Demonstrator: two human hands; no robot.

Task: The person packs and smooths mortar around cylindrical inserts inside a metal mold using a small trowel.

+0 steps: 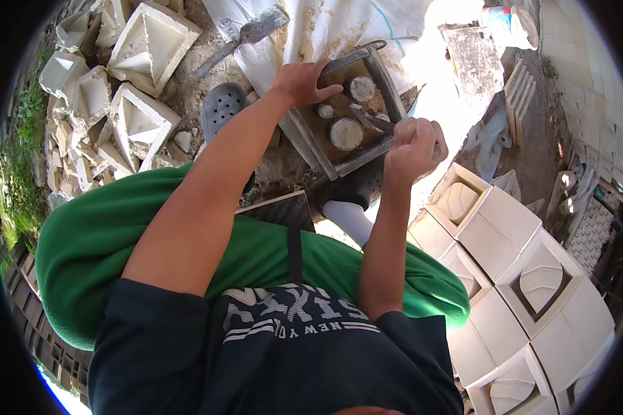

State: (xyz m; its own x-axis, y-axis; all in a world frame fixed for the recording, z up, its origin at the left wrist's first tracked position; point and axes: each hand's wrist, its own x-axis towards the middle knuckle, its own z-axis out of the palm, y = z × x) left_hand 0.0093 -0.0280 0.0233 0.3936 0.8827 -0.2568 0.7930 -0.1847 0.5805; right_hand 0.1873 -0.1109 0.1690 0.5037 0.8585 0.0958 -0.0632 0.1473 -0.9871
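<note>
A grey-crusted rectangular mould box [313,146] stands on the ground before me. Its inside is brown, with three round grey pieces in it: a far disc [362,88], a near disc [346,133] and a smaller knob [325,111]. My left hand [301,83] grips the box's far left corner, thumb stretched out over the inside. My right hand [415,149] is closed round the handle of a small trowel [372,120], over the right rim. The pointed blade reaches into the box between the two larger discs. Most of the handle is hidden in my fist.
Broken white cast pieces [145,48] lie piled at the far left. A larger dirty trowel [239,41] lies by a white sheet [318,28]. Cream-coloured blocks [498,273] stand in rows at the near right. A bucket [522,28] lies at the far right.
</note>
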